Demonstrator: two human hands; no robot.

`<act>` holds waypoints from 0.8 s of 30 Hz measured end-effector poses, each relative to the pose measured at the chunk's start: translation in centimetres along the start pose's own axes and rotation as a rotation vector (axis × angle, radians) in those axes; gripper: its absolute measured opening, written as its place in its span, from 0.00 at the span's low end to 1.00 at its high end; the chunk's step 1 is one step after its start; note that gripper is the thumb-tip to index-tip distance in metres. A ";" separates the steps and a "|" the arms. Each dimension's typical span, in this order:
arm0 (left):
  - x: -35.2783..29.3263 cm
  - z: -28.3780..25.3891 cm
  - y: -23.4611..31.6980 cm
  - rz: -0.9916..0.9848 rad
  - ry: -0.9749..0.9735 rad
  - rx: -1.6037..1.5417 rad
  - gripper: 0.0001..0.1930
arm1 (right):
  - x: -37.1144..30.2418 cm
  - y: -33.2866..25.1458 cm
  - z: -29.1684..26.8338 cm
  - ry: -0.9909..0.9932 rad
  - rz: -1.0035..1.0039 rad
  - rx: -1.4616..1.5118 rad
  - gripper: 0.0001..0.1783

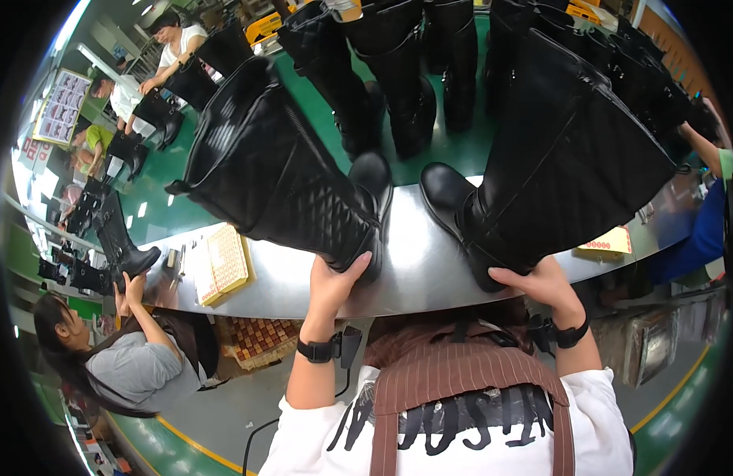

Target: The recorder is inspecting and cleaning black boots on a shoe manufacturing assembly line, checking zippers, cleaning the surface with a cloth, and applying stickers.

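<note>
Two tall black boots stand before me on a shiny metal worktop (414, 274), toes pointing away and slightly inward. My left hand (333, 287) grips the heel of the left boot (279, 170), whose shaft leans out to the left and has a quilted panel and a zip. Round the heel of the right boot (557, 151) my right hand (539, 284) is closed, thumb along the back. That boot's wide shaft tilts out to the right. The fingers of both hands are partly hidden behind the heels.
More black boots (398, 87) stand on a green surface (164, 202) beyond the worktop. A yellow sticker pad (224, 262) lies left, another sticker sheet (608, 242) right. At left a co-worker (136, 349) handles a boot (120, 238); other people work farther back and at right.
</note>
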State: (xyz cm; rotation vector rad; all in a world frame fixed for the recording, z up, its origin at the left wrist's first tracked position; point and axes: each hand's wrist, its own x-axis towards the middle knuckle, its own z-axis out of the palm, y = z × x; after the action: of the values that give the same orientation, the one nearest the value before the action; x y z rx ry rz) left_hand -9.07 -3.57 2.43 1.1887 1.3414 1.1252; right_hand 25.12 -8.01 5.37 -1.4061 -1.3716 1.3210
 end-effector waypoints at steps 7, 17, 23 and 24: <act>-3.3 3.1 0.6 -0.089 -0.091 -0.569 0.23 | -0.4 1.9 3.2 0.110 -0.072 0.473 0.29; -4.3 5.7 2.3 -0.149 -0.375 -0.877 0.26 | 0.6 1.0 4.6 -0.045 -0.128 0.876 0.25; -5.0 5.9 0.8 -0.175 -0.329 -0.980 0.25 | 0.6 0.7 4.2 0.051 -0.151 0.792 0.19; -5.1 5.7 0.6 -0.223 -0.247 -0.929 0.25 | 0.9 0.7 3.8 0.095 -0.096 0.666 0.20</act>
State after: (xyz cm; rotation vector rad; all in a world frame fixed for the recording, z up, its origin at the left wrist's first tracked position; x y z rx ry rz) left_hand -3.13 -8.44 2.94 0.4521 0.5957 1.1815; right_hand 21.51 -7.79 3.90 -0.9195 -0.8051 1.4441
